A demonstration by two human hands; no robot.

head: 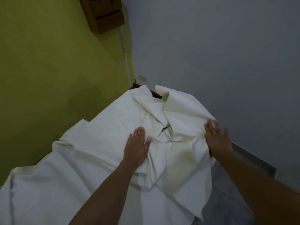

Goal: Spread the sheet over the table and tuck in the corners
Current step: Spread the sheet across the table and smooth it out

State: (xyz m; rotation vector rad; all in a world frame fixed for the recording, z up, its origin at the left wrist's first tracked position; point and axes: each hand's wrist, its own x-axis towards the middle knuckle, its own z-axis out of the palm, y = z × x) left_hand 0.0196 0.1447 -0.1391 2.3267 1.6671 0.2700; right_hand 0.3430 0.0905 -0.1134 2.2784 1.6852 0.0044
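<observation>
**Both palms flat on the rumpled sheet**

The left hand [138, 143] lies palm-down on the white sheet [100, 130]. Its grip is apart, with the fingers straight and close together, pointing away from the person. The right hand [217, 138] is blurred, but its grip also looks apart, the fingers spread and pressing on the sheet's right-hand edge where the cloth falls off the side.

Between the two hands the sheet is gathered into a knot of folds, with deep creases running toward the far end. The sheet covers the surface lengthwise. Its long axis runs from the lower left up to the room's corner, and the left part lies smoother than the right. At the far end the cloth is turned back, and a dark wooden corner of the surface [135, 86] shows.

Beyond that are a yellow-green wall [48, 62], a pale grey wall [227, 46] and a wooden wall shelf [103, 13].
</observation>
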